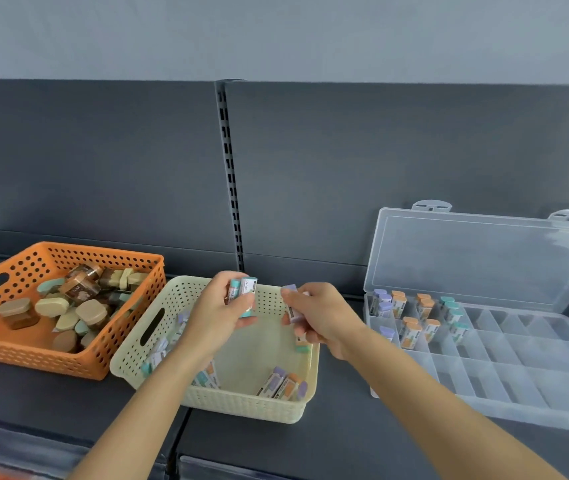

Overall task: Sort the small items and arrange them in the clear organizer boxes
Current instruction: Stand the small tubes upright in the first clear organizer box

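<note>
Sorting in progress | left hand (222,308) grips several teal-capped tubes (243,292), right hand (314,315) holds purple-capped tubes (291,304), apparently grouped by colour | both above cream basket (241,403) of loose tubes | clear organizer (518,362) open alongside, partly filled.

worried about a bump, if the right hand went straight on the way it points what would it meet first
Probably the left hand and the tubes it grips, above the cream basket; depth is unclear.
</note>
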`<state>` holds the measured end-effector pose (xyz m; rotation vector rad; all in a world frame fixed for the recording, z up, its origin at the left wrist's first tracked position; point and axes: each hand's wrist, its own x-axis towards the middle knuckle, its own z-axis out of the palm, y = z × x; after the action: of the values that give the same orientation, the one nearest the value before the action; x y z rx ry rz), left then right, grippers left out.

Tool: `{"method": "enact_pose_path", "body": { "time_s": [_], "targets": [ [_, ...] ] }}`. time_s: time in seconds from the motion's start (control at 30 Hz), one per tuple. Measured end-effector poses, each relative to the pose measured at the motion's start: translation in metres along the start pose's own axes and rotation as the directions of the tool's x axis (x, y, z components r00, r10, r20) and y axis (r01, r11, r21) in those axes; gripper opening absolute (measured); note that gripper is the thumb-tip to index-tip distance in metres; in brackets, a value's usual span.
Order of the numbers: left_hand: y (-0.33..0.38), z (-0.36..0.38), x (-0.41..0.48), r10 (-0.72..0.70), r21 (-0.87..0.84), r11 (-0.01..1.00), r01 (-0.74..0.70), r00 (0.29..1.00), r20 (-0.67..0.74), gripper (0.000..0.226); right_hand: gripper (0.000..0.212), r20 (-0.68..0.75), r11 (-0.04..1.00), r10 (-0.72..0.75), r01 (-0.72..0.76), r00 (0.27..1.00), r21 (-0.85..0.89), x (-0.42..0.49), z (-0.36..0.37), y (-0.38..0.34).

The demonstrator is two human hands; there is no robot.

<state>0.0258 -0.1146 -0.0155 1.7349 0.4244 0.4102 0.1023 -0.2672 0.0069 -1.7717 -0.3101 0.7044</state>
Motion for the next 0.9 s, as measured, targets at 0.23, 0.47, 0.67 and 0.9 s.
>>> {"method": "enact_pose_path", "body": {
  "time_s": [0.23,0.47,0.67,0.9],
  "targets": [
    [0.033,0.059,-0.008,0.067,-0.114,0.992,-0.051,0.987,0.145,0.028,0.024,-0.109,0.990,-0.001,0.017,0.994,0.143,-0.035,-0.057,0.016],
    [0.044,0.115,-0.018,0.051,-0.095,0.995,-0.032,0.977,0.207,0.026,0.013,-0.348,0.995,-0.096,0.084,0.932,-0.051,-0.055,-0.113,0.045],
    [0.039,0.140,-0.028,-0.002,-0.112,0.993,0.026,0.978,0.211,0.026,0.009,-0.403,0.982,-0.158,0.102,0.901,-0.156,-0.055,-0.130,0.069],
    [0.032,0.151,-0.036,-0.032,-0.126,0.991,0.048,0.991,0.133,0.024,0.007,-0.286,0.936,-0.242,0.145,0.927,-0.320,-0.044,-0.123,0.085]
  ]
}}
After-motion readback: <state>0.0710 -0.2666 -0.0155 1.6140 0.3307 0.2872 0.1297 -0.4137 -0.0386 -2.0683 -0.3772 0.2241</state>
